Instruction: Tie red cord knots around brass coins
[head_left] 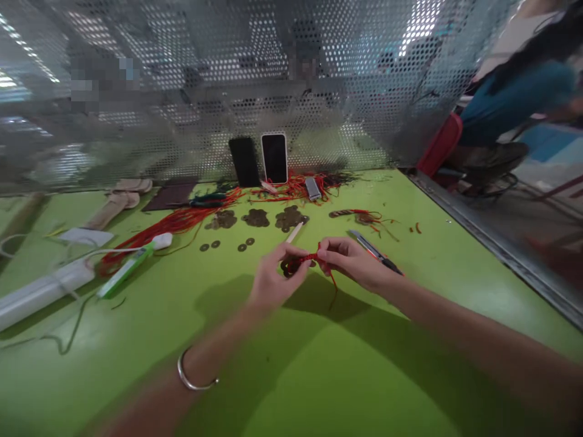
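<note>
Both hands meet above the middle of the green counter point(319, 376); the left hand point(273, 280) and the right hand point(350, 261) each pinch one end of a short red cord point(304, 260) with the fingers closed on it, and the cord is stretched between them, just over the counter; something small and dark, maybe coins, hangs on the cord near the left hand, but it is too blurred to tell; a loose end of cord drops down below the right hand. A metal bangle point(194, 375) sits on the left wrist; a utility knife point(376, 250) lies just beside the right hand; behind the hands are piles of coins point(255, 218) and a bundle of red cords point(173, 223); two phones point(274, 158) lean upright against the perforated metal screen point(182, 91); at the left lies a green and white tool point(125, 271); another person point(514, 91) sits at the far right.
</note>
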`<state>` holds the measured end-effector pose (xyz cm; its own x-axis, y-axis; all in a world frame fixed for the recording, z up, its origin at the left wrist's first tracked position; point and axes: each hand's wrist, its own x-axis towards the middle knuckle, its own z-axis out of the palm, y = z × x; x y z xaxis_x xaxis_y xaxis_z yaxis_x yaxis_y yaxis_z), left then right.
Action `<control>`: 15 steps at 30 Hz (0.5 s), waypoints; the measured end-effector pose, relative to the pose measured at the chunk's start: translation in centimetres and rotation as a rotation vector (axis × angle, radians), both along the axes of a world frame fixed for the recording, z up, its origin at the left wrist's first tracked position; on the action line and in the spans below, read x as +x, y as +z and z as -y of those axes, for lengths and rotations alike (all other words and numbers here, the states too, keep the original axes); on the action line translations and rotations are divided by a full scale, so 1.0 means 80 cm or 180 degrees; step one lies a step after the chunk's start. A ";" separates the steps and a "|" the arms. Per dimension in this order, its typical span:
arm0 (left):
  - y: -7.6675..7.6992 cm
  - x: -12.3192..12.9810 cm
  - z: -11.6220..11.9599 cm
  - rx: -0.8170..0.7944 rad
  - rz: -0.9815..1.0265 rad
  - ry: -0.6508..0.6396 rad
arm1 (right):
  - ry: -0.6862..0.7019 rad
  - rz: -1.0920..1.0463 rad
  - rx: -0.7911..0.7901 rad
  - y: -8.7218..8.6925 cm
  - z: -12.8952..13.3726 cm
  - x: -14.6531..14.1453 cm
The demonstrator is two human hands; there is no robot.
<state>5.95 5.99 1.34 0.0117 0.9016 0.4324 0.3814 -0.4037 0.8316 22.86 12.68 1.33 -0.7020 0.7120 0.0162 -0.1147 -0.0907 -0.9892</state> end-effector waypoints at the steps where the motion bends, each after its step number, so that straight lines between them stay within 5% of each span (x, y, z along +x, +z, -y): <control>1: -0.002 0.002 -0.009 0.0065 -0.0016 0.0026 | -0.0022 -0.0022 -0.0024 -0.002 -0.007 0.002; 7: -0.012 0.005 -0.046 0.0302 -0.0055 0.0087 | -0.0192 -0.0010 0.0035 -0.006 -0.040 0.002; 15: -0.032 -0.018 -0.031 0.0275 -0.0205 -0.0057 | -0.0094 0.0355 -0.0187 -0.005 -0.016 -0.008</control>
<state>4.48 8.48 -1.21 0.0578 0.8605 0.5062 0.4249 -0.4800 0.7674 22.26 13.92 0.95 -0.6759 0.7298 -0.1031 -0.0079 -0.1471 -0.9891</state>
